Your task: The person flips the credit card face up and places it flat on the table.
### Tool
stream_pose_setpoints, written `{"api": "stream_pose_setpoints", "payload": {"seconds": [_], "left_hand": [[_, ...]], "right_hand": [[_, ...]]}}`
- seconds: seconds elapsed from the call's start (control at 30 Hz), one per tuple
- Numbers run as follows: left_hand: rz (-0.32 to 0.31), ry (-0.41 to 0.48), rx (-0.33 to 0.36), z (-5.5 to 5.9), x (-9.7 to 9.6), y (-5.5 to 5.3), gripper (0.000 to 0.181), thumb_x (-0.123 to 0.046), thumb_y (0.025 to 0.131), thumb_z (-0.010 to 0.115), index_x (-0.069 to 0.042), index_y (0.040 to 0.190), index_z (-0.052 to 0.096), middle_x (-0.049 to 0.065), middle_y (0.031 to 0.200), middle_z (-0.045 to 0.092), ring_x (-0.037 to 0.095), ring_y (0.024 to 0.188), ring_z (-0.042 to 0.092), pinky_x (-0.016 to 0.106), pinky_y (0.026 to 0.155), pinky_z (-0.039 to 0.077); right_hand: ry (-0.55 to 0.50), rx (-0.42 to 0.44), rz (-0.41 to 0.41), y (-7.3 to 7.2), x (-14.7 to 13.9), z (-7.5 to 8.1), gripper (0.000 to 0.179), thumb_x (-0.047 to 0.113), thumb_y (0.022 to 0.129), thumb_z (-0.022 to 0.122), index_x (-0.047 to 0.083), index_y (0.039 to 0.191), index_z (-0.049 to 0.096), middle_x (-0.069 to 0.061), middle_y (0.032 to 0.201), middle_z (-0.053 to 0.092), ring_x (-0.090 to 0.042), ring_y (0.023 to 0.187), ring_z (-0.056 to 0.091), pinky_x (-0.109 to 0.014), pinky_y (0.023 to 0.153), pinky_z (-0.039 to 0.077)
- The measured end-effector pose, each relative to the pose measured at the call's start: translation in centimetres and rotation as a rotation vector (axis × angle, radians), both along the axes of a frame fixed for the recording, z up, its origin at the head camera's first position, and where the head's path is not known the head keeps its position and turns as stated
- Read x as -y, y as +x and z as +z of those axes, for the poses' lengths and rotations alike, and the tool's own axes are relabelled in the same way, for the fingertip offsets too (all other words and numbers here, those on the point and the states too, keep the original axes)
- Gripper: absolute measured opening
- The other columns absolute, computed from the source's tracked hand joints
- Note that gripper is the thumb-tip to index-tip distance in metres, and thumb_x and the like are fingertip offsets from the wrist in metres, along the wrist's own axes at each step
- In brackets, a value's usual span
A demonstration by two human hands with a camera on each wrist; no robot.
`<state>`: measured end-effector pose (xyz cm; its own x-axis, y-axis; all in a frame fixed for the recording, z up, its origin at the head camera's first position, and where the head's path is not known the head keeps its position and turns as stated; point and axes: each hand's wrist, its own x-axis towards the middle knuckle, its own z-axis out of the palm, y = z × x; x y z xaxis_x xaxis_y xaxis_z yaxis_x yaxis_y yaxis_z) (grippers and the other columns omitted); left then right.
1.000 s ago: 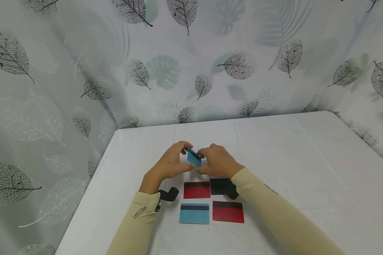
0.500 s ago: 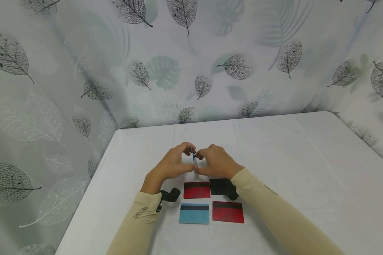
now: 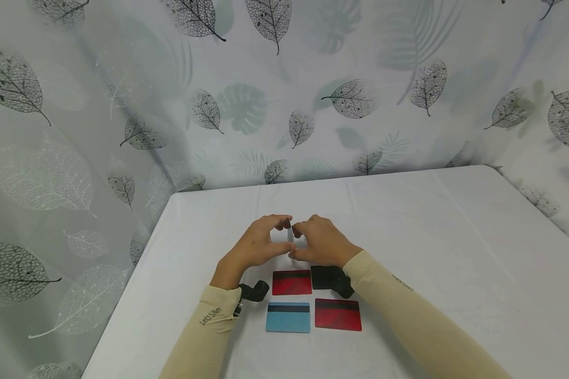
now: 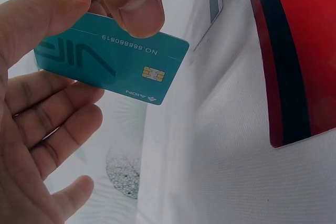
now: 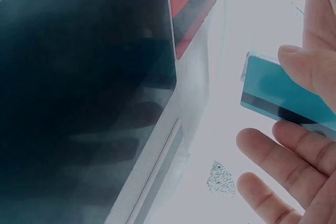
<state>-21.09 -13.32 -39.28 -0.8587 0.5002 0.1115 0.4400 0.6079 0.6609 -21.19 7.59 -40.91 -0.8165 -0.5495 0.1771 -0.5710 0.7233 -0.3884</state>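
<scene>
In the left wrist view a teal plastic card (image 4: 126,61) shows a gold chip and printed number; the right wrist view shows its striped back. Seen from the head, it stands nearly edge-on between my hands. My left hand (image 3: 256,242) holds it with the thumb along one edge and fingers at the opposite edge. My right hand (image 3: 323,239) also grips it, its thumb over the card and fingertips at the other edge. Below lie a red card (image 3: 291,284), a black card (image 3: 322,275), a blue card (image 3: 288,319) and a second red card (image 3: 338,317).
A whitish card with a grey stripe (image 5: 157,182) lies beyond the black card, hidden by my right hand in the head view. Black wrist mounts (image 3: 255,291) hang at both wrists. A leaf-print curtain (image 3: 303,95) rises behind the white table (image 3: 431,237).
The card in my hands has turned from showing its blue striped face to nearly edge-on. My left hand has shifted slightly right; the cards on the table lie as before.
</scene>
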Motion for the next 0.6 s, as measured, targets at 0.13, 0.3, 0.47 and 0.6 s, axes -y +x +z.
{"api": "stream_pose_setpoints", "payload": {"seconds": [0.13, 0.3, 0.47, 0.6], "left_hand": [[-0.004, -0.014, -0.021, -0.11, 0.01, -0.12, 0.065, -0.027, 0.09, 0.08, -0.007, 0.148, 0.057, 0.006, 0.136, 0.064, 0.028, 0.125, 0.059, 0.051, 0.102, 0.051], [-0.012, -0.027, -0.073, -0.26, 0.04, -0.24, 0.064, -0.028, 0.091, 0.08, -0.007, 0.147, 0.058, 0.008, 0.129, 0.065, 0.035, 0.123, 0.06, 0.051, 0.1, 0.052], [0.012, -0.054, -0.096, -0.21, -0.02, -0.2, 0.064, -0.027, 0.09, 0.081, -0.005, 0.145, 0.058, 0.01, 0.128, 0.067, 0.037, 0.121, 0.062, 0.05, 0.1, 0.052], [0.045, -0.065, -0.122, -0.06, -0.13, -0.05, 0.061, -0.026, 0.087, 0.084, -0.006, 0.139, 0.059, 0.011, 0.126, 0.069, 0.035, 0.119, 0.063, 0.05, 0.099, 0.052]], "right_hand": [[0.0, -0.013, -0.004, 0.04, -0.09, 0.0, 0.043, 0.034, 0.086, 0.082, 0.005, 0.117, 0.072, -0.006, 0.107, 0.076, -0.026, 0.103, 0.062, -0.044, 0.09, 0.054], [-0.014, -0.077, -0.009, 0.16, -0.38, 0.25, 0.049, 0.032, 0.087, 0.081, 0.006, 0.126, 0.069, -0.006, 0.107, 0.075, -0.026, 0.1, 0.064, -0.046, 0.089, 0.055], [-0.028, -0.097, -0.016, 0.32, -0.63, 0.58, 0.062, 0.032, 0.088, 0.08, 0.005, 0.14, 0.059, -0.01, 0.117, 0.073, -0.028, 0.106, 0.064, -0.051, 0.096, 0.053], [-0.061, -0.114, -0.002, 0.33, -0.78, 0.57, 0.065, 0.031, 0.088, 0.079, 0.005, 0.143, 0.055, -0.013, 0.124, 0.07, -0.029, 0.109, 0.064, -0.052, 0.099, 0.053]]}}
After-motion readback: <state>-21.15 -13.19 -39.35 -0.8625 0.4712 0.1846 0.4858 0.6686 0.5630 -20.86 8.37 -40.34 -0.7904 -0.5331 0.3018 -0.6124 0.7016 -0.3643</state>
